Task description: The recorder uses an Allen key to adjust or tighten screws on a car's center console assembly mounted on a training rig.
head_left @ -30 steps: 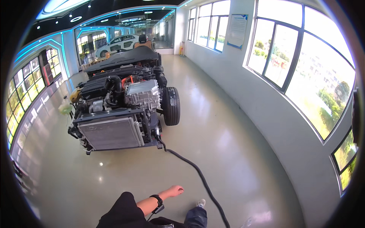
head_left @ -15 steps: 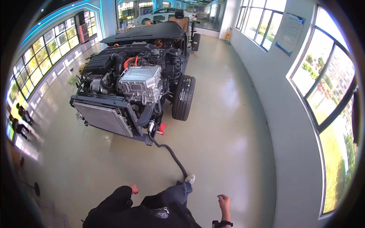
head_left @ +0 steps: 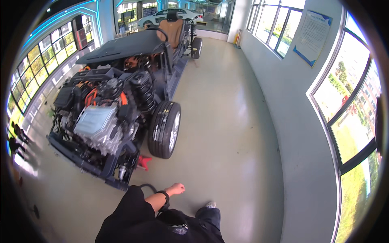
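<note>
My left hand [head_left: 176,189] is held out ahead of my body, its fingers loosely curled, with nothing seen in it. A black band circles that wrist. My right hand is out of view. Ahead and to the left stands a stripped car chassis [head_left: 109,77], its silver metal power unit [head_left: 96,121] and orange cables [head_left: 91,97] exposed. Its front tyre [head_left: 162,129] is the part nearest my hand, with a gap of floor between. A thick black hose [head_left: 148,186] shows partly behind my left arm.
A red stand [head_left: 143,163] sits on the floor by the chassis's front corner. A white wall with windows and a framed notice [head_left: 311,37] runs along the right. Behind glass at the back is a white car [head_left: 170,16]. Two people [head_left: 17,139] are at the far left.
My view has moved closer to the chassis and along its right side. My left arm has swung forward across my body; my right hand has dropped out of view.
</note>
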Motion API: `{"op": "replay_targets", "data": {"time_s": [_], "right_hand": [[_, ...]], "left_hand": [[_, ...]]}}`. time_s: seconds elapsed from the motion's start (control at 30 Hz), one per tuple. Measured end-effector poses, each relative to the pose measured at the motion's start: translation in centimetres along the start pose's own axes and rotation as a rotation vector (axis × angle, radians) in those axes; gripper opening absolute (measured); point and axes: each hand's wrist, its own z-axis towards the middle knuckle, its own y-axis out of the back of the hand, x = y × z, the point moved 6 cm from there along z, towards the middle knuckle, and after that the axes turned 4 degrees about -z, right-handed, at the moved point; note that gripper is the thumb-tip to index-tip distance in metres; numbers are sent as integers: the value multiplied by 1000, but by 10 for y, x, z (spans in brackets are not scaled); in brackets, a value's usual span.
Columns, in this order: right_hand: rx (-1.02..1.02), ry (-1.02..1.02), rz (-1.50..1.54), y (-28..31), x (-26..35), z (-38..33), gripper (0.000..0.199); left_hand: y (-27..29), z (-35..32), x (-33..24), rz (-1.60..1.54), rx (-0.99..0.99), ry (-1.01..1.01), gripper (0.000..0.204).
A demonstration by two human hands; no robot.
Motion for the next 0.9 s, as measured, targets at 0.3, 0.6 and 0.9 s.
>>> {"op": "replay_targets", "data": {"time_s": [0.3, 0.6, 0.9], "right_hand": [[44, 222, -28, 90, 342, 177, 30], [82, 852, -221, 82, 912, 299, 29], [220, 385, -240, 58, 1078, 429, 22]], "left_hand": [[68, 220, -152, -180, -97, -28, 30], [152, 265, -20, -317, -289, 660, 23], [312, 559, -118, -158, -269, 465, 23]]}}
